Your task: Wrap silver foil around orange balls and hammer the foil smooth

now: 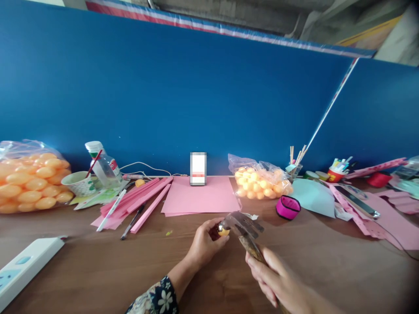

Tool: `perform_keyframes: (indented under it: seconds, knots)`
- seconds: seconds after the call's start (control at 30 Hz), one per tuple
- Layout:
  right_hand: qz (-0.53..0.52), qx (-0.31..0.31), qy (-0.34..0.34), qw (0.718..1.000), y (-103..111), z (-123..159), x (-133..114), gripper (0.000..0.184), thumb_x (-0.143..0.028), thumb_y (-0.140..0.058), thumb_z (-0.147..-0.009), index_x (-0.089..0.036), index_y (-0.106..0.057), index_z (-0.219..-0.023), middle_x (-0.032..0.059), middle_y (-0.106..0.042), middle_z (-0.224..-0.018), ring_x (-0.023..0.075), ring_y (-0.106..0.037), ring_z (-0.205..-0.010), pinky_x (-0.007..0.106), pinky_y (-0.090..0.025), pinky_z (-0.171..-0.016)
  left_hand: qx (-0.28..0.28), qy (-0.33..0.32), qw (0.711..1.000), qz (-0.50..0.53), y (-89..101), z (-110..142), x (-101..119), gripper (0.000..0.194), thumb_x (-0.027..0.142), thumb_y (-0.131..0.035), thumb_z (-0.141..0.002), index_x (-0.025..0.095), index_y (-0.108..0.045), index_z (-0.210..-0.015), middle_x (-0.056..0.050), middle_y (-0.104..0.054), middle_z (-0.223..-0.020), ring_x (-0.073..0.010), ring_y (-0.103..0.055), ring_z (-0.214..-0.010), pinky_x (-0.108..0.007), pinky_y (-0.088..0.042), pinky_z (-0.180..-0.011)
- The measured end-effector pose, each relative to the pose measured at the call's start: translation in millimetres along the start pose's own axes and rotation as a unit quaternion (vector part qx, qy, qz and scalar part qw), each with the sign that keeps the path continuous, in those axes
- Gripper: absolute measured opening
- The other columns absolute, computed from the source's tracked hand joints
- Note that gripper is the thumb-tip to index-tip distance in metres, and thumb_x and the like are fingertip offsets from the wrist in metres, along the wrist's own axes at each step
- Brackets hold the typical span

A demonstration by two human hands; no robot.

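My right hand [270, 270] is wrapped round the wooden handle of a claw hammer [244, 224]. The hammer's metal head, claw toward the right, is over the middle of the brown table. My left hand [206, 242] pinches a small orange ball [223, 231] between thumb and fingers. A shiny dark bit shows beside the ball, too small to name. The hammer's face is right at the ball; whether they touch I cannot tell. Just behind both hands lie pink paper sheets [203, 198].
Bags of orange balls stand at left [32, 183] and right [258, 181]. Pink paper strips [137, 196], a pen [132, 221] and a paper cup [78, 183] lie left. A power strip [29, 268] sits front left. A magenta band [288, 207] and phone [356, 200] are right.
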State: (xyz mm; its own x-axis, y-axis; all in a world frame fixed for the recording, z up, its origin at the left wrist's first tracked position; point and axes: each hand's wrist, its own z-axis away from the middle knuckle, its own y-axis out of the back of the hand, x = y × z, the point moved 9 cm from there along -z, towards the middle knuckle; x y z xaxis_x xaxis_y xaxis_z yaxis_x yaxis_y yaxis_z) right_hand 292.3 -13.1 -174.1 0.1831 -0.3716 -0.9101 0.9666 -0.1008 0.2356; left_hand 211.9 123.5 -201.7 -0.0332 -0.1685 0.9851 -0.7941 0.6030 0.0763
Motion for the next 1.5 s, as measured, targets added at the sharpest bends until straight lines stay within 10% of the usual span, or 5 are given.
perform_keyframes:
  seconds: [0.3, 0.7, 1.5]
  knots:
    - [0.217, 0.168, 0.053, 0.96, 76.1, 23.1, 6.2, 0.037, -0.055, -0.046, -0.079, -0.025, -0.053, -0.1, 0.0059, -0.062, -0.081, 0.0208, -0.059, -0.072, 0.028, -0.045, -0.061, 0.012, 0.049, 0.999, 0.015, 2.5, -0.2, -5.4, 0.046, 0.025, -0.064, -0.067, 0.014, -0.056, -0.111, -0.006, -0.067, -0.09, -0.0158, -0.062, -0.072, -0.027, -0.051, -0.066]
    - [0.487, 0.203, 0.041, 0.849, 155.0, 29.1, 50.7, 0.021, -0.041, -0.038, -0.086, -0.029, -0.051, -0.098, 0.0009, -0.065, -0.081, 0.0217, -0.063, -0.074, 0.03, -0.042, -0.062, 0.012, 0.047, 0.999, -0.004, 3.0, -0.9, 1.3, 0.045, 0.027, -0.065, -0.066, 0.013, -0.058, -0.108, -0.007, -0.068, -0.093, -0.019, -0.064, -0.08, -0.031, -0.052, -0.074]
    - [0.519, 0.191, 0.084, 0.829, 199.1, 14.9, 47.7, 0.029, -0.042, -0.043, -0.084, -0.025, -0.055, -0.104, 0.0075, -0.057, -0.107, 0.0229, -0.058, -0.094, 0.033, -0.045, -0.077, 0.014, 0.052, 0.999, 0.002, 2.8, -0.4, -0.5, 0.045, 0.027, -0.066, -0.065, 0.014, -0.058, -0.108, -0.007, -0.068, -0.095, -0.0198, -0.064, -0.083, -0.032, -0.052, -0.076]
